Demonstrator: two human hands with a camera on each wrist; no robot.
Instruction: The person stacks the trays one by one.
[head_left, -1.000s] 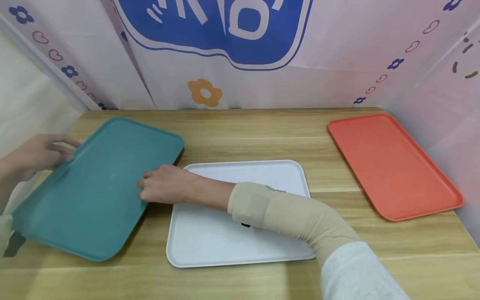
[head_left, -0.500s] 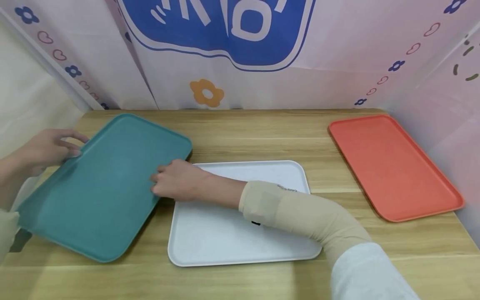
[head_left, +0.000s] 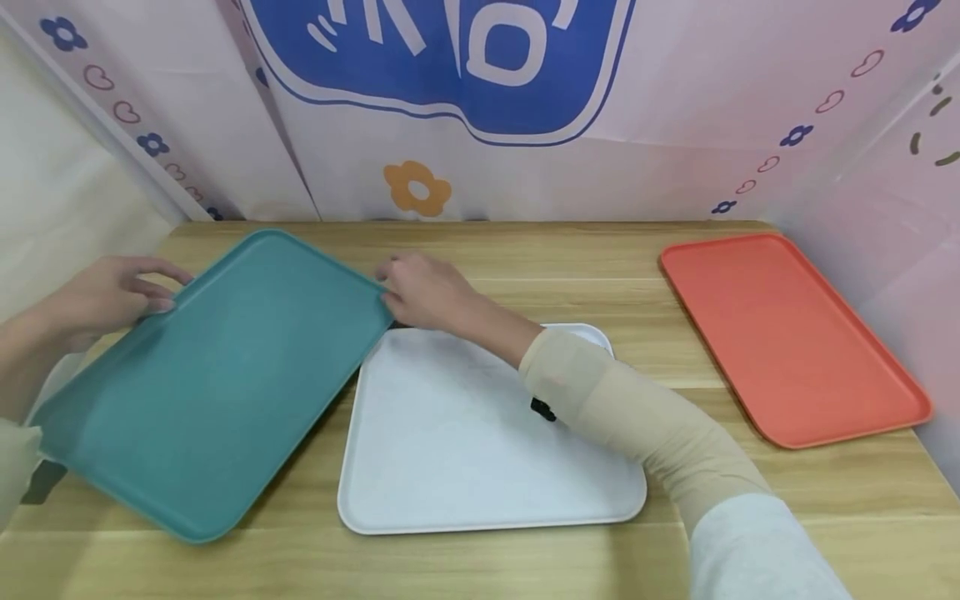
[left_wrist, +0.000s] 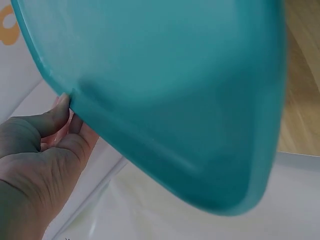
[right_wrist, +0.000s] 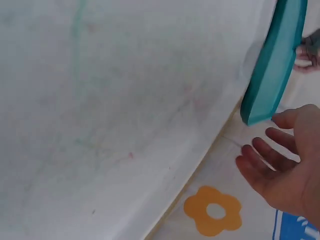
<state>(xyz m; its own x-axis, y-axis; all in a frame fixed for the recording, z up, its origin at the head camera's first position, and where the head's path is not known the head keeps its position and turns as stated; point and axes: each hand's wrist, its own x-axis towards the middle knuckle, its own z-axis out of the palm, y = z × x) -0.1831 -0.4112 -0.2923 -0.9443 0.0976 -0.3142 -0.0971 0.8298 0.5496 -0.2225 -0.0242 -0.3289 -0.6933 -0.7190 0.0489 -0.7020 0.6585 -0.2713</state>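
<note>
Left grip (head_left: 108,296) pinches the teal tray (head_left: 217,379); backdrop lettering (head_left: 537,43) is cut off.

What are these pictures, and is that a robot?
No robot here, just a person's left hand and right hand, both bare. The wide picture comes from a camera worn on the head, looking forward and down. The other two come from cameras worn on the wrists, so they look close up. On the wooden table lie a white tray and a red tray. The left hand pinches the edge of a teal tray, and the right hand is at its corner.
</note>
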